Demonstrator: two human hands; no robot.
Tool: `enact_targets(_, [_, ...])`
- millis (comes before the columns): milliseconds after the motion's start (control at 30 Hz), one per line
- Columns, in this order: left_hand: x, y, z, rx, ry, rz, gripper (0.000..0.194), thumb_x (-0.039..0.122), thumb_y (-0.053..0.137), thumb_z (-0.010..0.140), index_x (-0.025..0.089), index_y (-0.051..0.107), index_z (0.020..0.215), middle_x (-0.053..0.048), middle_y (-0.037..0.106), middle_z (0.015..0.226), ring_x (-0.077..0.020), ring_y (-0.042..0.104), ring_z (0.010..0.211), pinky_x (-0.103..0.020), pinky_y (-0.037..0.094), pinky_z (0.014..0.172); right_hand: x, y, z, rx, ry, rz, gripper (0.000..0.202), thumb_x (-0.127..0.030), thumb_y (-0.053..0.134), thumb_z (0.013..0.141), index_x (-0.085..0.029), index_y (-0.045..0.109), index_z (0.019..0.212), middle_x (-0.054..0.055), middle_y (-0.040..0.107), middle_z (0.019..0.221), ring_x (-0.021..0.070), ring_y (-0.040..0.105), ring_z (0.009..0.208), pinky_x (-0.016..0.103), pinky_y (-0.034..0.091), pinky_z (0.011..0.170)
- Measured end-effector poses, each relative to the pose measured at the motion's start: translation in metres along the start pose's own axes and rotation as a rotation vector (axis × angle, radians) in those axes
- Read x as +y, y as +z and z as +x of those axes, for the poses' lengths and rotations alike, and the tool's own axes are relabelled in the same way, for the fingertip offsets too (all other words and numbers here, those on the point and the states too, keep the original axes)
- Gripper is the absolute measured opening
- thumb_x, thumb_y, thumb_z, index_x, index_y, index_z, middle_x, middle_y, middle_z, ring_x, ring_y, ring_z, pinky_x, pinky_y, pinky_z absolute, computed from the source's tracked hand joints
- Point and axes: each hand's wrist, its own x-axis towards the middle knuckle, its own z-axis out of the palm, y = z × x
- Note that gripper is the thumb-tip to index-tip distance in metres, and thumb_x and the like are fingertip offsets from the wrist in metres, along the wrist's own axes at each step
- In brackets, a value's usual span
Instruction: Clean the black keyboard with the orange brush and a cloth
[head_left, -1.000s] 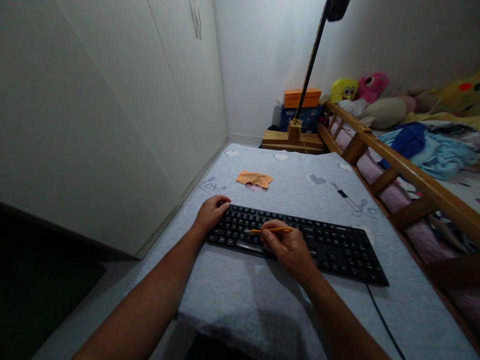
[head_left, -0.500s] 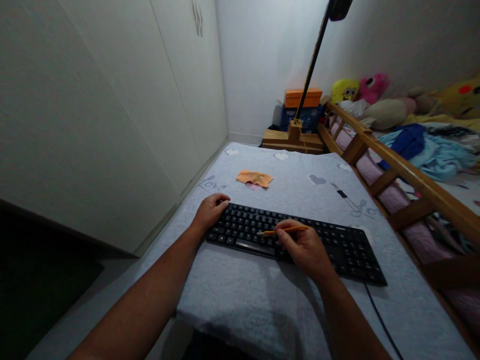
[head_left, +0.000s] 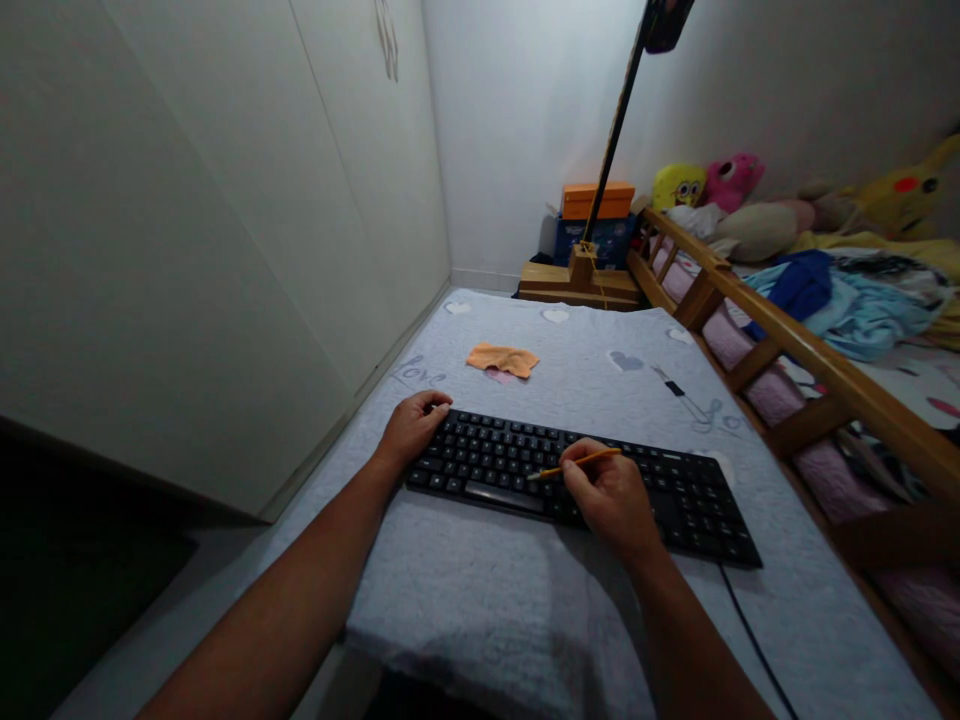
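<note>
Black plastic, the keyboard (head_left: 495,452) spans from the left hand (head_left: 411,428) to beneath the right hand (head_left: 609,492); it should be light, stiff and steadiest at its end, where the left fingers grip. Pinched in the right, the slim orange brush (head_left: 552,472) looks light; whether its tip touches down is unclear.

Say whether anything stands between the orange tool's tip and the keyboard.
Nothing visible does: the right hand holds the orange tool, its tip over the keyboard; the cloth lies beyond, clear of both.
</note>
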Motion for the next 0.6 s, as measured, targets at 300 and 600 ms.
enact_targets(300, [-0.003,0.000,0.002,-0.010,0.008,0.012,0.030,0.042,0.057,0.078,0.019,0.073,0.089,-0.005,0.074,0.087,-0.0233,0.066,0.083,-0.035,0.049,0.079,-0.005,0.005,-0.002,-0.056,-0.019,0.047,0.016,-0.028,0.054,0.081,-0.018,0.064,0.073,0.000,0.059,0.058,0.0135,0.053,0.051,0.023,0.038,0.049])
enact_targets(600, [-0.003,0.001,0.003,-0.011,0.012,0.010,0.030,0.042,0.057,0.077,0.019,0.073,0.087,-0.004,0.073,0.084,-0.0228,0.065,0.081,-0.034,0.049,0.077,0.003,-0.017,0.002,0.090,0.000,-0.116,0.017,-0.028,0.053,0.076,-0.019,0.062,0.064,0.000,0.057,0.053,0.0142,0.051,0.047,0.024,0.038,0.048])
